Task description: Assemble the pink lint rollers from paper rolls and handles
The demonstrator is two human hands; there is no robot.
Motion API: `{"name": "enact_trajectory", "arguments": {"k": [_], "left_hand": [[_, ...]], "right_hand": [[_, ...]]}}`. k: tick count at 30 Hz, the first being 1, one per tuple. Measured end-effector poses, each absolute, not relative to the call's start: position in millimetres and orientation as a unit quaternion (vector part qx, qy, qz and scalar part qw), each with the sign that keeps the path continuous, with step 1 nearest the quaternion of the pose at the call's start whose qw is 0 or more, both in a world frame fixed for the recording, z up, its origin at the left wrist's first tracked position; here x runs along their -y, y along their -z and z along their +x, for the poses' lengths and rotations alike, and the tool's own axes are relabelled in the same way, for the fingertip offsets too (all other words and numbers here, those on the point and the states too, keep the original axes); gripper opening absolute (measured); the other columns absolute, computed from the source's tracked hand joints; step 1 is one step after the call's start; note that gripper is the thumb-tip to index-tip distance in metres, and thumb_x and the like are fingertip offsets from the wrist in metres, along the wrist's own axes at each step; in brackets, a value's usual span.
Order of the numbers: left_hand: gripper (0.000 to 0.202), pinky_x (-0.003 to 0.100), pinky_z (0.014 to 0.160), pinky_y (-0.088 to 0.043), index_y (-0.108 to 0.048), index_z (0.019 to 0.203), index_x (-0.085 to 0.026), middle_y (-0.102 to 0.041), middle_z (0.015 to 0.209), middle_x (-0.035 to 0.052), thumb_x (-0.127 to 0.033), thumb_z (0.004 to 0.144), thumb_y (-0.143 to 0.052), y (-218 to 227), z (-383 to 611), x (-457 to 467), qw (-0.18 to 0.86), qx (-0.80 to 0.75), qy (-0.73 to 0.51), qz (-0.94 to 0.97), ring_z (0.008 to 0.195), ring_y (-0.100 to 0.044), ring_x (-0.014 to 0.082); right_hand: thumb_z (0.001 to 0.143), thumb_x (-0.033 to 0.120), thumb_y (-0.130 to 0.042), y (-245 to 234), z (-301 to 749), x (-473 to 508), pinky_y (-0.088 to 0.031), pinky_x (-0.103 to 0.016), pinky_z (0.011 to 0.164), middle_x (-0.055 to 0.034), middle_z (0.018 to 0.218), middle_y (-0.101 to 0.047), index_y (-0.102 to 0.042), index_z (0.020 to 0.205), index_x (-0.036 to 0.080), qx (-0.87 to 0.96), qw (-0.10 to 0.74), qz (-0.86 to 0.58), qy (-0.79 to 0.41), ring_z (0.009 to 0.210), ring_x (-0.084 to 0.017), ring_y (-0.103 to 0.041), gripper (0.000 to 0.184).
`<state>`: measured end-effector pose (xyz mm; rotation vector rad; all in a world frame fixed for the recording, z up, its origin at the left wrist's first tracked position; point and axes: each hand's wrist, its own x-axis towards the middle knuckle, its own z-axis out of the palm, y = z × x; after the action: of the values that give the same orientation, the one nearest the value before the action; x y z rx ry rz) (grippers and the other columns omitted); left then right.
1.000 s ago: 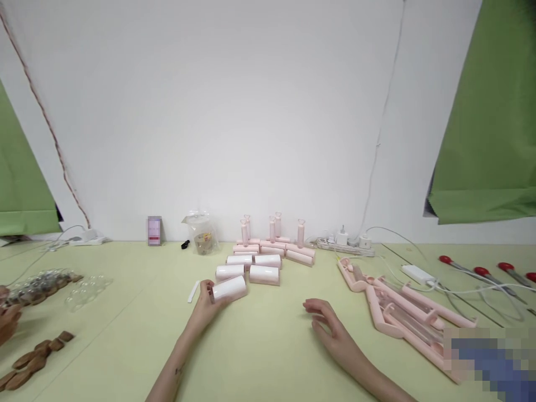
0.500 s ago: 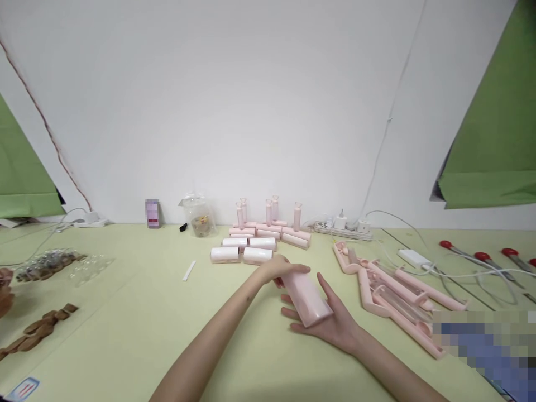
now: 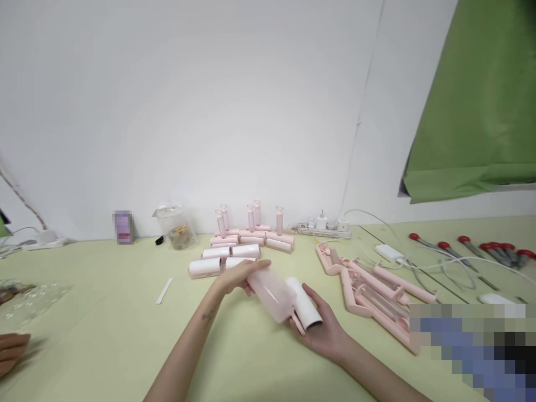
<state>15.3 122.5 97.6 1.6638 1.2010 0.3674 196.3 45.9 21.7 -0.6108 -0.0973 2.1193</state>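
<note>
In my left hand (image 3: 239,276) is a translucent pink cover (image 3: 274,296), gripped near its upper end and tilted down to the right. My right hand (image 3: 324,329) wraps round a white lint roller (image 3: 305,304) with a thin pink part along its side. The cover's lower end is close beside the roller; whether they touch I cannot tell. Behind my left hand lie several white rolls (image 3: 205,267), one partly hidden by that hand. Farther back, several pink lint rollers (image 3: 280,241) rest with their handles upright.
Loose pink handle parts (image 3: 354,293) lie to the right. Beyond them are cables, a white adapter (image 3: 388,253) and red-handled tools (image 3: 446,245). A power strip (image 3: 324,231) and a plastic bag (image 3: 176,226) stand along the wall. Another person's hand (image 3: 12,352) shows at left.
The pink cover has come off the white roller and moved left with my left hand. My right hand now holds the uncovered roller. The view has turned right.
</note>
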Motion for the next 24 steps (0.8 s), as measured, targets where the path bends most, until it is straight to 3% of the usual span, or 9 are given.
{"name": "enact_trajectory", "arguments": {"k": [2,5,9,14,17,21,24], "left_hand": [[0.046,0.025,0.060,-0.046,-0.054,0.089,-0.019,-0.057,0.090,0.0044,-0.058,0.072,-0.037,-81,1,-119,0.470,-0.467,-0.307,0.683,0.081,-0.054,0.0182],[0.037,0.027,0.071,-0.044,-0.051,0.085,-0.019,-0.055,0.090,0.0033,-0.051,0.066,-0.053,-44,-17,-115,0.383,-0.471,-0.463,0.646,0.084,-0.053,0.0187],[0.034,0.034,0.084,-0.040,-0.049,0.091,-0.020,-0.053,0.098,0.0047,-0.041,0.066,-0.059,-9,-24,-101,0.382,-0.483,-0.417,0.669,0.095,-0.051,0.0214],[0.034,0.041,0.098,-0.026,-0.050,0.106,-0.027,-0.041,0.123,0.0052,-0.036,0.074,-0.053,-22,-5,-67,0.269,-0.433,-0.424,0.749,0.118,-0.030,0.0240],[0.027,0.038,0.096,-0.031,-0.056,0.104,-0.029,-0.047,0.116,0.0041,-0.036,0.078,-0.048,-32,13,-48,0.333,-0.371,-0.392,0.773,0.114,-0.036,0.0216],[0.025,0.034,0.090,-0.039,-0.063,0.091,-0.023,-0.058,0.106,0.0046,-0.038,0.079,-0.047,-33,27,-41,0.441,-0.376,-0.412,0.704,0.101,-0.049,0.0208],[0.029,0.032,0.087,-0.042,-0.063,0.095,-0.020,-0.063,0.102,0.0039,-0.040,0.077,-0.050,-35,26,-44,0.506,-0.390,-0.443,0.629,0.096,-0.055,0.0206]], "right_hand": [[0.076,0.045,-0.050,-22,200,-47,-0.046,-0.019,0.050,-0.0023,0.075,-0.062,-0.057,0.093,0.016,0.055,0.452,-0.220,-0.862,0.060,-0.010,-0.057,0.034],[0.077,0.044,-0.049,-22,206,-48,-0.044,-0.017,0.046,-0.0009,0.079,-0.061,-0.052,0.105,0.018,0.099,0.497,-0.191,-0.840,0.055,-0.007,-0.055,0.039],[0.077,0.045,-0.048,-30,206,-41,-0.044,-0.018,0.044,-0.0001,0.077,-0.059,-0.050,0.110,0.019,0.147,0.528,-0.183,-0.816,0.055,-0.007,-0.054,0.041],[0.078,0.049,-0.045,-41,184,-21,-0.044,-0.024,0.046,-0.0020,0.075,-0.059,-0.049,0.112,0.022,0.209,0.521,-0.237,-0.793,0.056,-0.012,-0.054,0.044],[0.079,0.052,-0.043,-39,170,-11,-0.046,-0.029,0.057,-0.0013,0.078,-0.059,-0.047,0.113,0.028,0.222,0.535,-0.249,-0.776,0.063,-0.013,-0.056,0.042],[0.079,0.053,-0.041,-37,164,-7,-0.046,-0.030,0.063,0.0003,0.076,-0.060,-0.044,0.113,0.031,0.230,0.529,-0.266,-0.773,0.069,-0.014,-0.058,0.041],[0.078,0.055,-0.040,-37,164,-6,-0.046,-0.035,0.065,-0.0020,0.089,-0.062,-0.039,0.116,0.032,0.247,0.529,-0.302,-0.753,0.068,-0.017,-0.060,0.045]]}}
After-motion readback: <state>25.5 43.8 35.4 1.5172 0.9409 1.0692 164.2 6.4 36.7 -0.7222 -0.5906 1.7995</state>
